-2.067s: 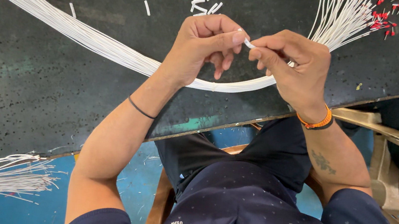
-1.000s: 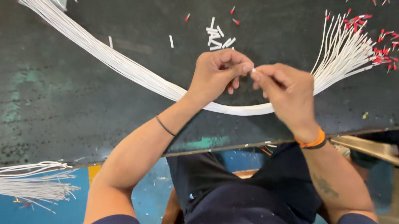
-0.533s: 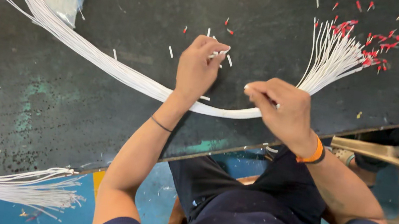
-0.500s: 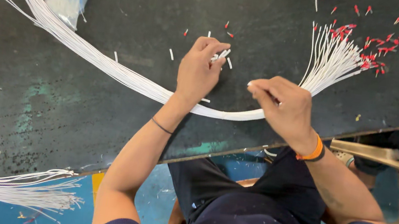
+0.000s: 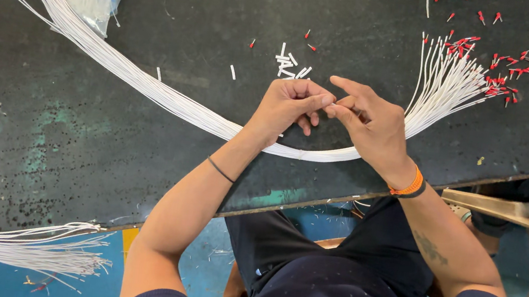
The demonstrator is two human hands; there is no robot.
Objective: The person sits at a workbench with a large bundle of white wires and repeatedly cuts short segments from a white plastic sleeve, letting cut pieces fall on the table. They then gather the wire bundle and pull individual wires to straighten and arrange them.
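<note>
At a black bench (image 5: 46, 143), the left hand (image 5: 289, 105) and right hand (image 5: 373, 124) pinch one wire end together above the white wire bundle (image 5: 170, 98), whose fanned tips mostly carry red ferrules (image 5: 498, 82); white sleeves (image 5: 290, 65) lie loose.

— What do the fingertips (image 5: 331, 103) pinch?
— Too small to tell.
— And the wire bundle (image 5: 152, 86)?
— It runs under both hands and off the top-left edge.
</note>
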